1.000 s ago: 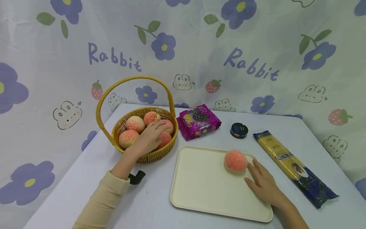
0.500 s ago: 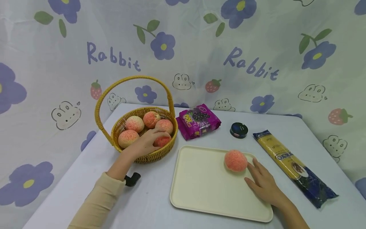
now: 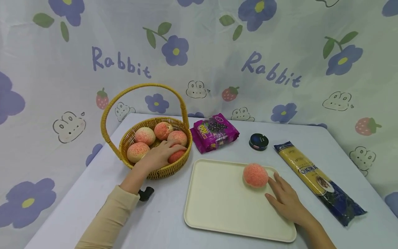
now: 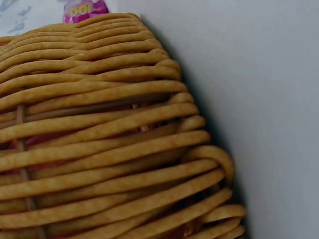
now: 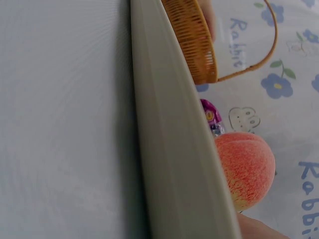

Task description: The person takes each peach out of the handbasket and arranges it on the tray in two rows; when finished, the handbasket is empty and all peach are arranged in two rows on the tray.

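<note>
A wicker basket [image 3: 166, 172] with a tall handle holds several pink-and-cream peaches. My left hand [image 3: 156, 156] reaches over its front rim, fingers curled round a redder peach [image 3: 176, 157] at the right inside; the thumb is hard to see. The left wrist view shows mostly the basket's woven wall [image 4: 99, 134], with the hand out of sight. On a cream tray [image 3: 224, 207], one peach [image 3: 255, 175] sits near the far right corner. My right hand [image 3: 286, 200] lies over the tray's right edge, fingers extended, fingertips at that peach's side.
Behind the tray lies a purple grape-printed packet [image 3: 214, 133]. A small round dark tin [image 3: 258, 141] is to its right. A long yellow-and-blue pasta bag [image 3: 317, 181] lies right of the tray. A patterned curtain [image 3: 199, 52] hangs behind the table.
My left hand has shifted from over the back right peach down to the front right one and closed round it. The right hand and the tray peach keep their places.
</note>
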Demonstrator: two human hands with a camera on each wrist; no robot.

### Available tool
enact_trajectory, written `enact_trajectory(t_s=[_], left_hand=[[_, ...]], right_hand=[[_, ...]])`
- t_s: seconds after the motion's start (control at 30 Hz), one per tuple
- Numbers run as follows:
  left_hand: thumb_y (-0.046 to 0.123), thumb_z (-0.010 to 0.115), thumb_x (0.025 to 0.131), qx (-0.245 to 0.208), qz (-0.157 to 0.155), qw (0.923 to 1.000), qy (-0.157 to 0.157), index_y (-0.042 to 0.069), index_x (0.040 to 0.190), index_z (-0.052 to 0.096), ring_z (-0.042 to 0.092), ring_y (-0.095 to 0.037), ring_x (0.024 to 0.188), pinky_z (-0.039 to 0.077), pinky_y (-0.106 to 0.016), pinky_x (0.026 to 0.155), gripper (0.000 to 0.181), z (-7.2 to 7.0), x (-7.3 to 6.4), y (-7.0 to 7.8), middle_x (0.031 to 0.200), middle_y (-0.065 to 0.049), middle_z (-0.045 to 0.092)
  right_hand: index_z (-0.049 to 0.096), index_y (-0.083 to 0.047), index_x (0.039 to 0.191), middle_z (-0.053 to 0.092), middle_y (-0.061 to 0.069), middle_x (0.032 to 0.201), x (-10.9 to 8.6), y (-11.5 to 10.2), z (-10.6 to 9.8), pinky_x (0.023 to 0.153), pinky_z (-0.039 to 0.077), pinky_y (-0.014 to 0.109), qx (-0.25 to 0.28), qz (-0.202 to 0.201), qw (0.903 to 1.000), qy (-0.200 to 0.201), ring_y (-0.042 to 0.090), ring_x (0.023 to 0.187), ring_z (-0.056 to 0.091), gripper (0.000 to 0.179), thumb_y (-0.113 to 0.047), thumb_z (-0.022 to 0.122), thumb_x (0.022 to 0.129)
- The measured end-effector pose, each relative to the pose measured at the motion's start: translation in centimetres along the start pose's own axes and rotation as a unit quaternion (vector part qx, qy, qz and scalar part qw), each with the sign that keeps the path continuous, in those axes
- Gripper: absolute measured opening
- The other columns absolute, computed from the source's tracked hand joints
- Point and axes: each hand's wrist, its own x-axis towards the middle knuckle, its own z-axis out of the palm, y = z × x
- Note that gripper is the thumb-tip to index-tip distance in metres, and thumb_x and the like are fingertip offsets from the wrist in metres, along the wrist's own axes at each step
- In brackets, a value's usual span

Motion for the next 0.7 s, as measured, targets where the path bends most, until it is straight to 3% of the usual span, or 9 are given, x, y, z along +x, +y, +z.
enact_trajectory(t_s=[0.2, 0.5, 0.7], left_hand=[[0.017, 0.069, 0.081, 0.009, 0.012, 0.9998, 0.014, 0.021, 0.122, 0.056, 0.049, -0.029, 0.101, 0.048, -0.041, 0.074, 0.043, 0.38, 0.21, -0.40, 0.128, -0.006, 0.049], [0.014, 0.072, 0.078, -0.005, 0.004, 0.9999, 0.012, 0.019, 0.122, 0.056, 0.048, -0.029, 0.110, 0.044, -0.043, 0.086, 0.048, 0.43, 0.05, -0.59, 0.131, -0.006, 0.048], [0.013, 0.074, 0.075, -0.009, 0.006, 0.9998, 0.016, 0.020, 0.122, 0.056, 0.049, -0.029, 0.107, 0.043, -0.043, 0.087, 0.050, 0.15, 0.06, -0.78, 0.130, -0.005, 0.048]], right_hand=[[0.040, -0.004, 0.137, 0.025, 0.030, 0.141, -0.03, 0.07, 0.01, 0.090, 0.022, 0.068, -0.002, -0.004, 1.0000, 0.004, 0.051, 0.124, 0.024, 0.058, -0.026, 0.060, 0.088], [0.041, -0.002, 0.136, 0.026, 0.031, 0.140, -0.08, -0.06, 0.06, 0.090, 0.022, 0.068, 0.002, -0.009, 0.9999, 0.006, 0.052, 0.123, 0.024, 0.057, -0.025, 0.060, 0.088], [0.041, -0.002, 0.135, 0.026, 0.031, 0.140, 0.00, -0.11, 0.10, 0.090, 0.021, 0.067, 0.004, -0.013, 0.9999, 0.010, 0.052, 0.124, 0.024, 0.056, -0.024, 0.060, 0.088]])
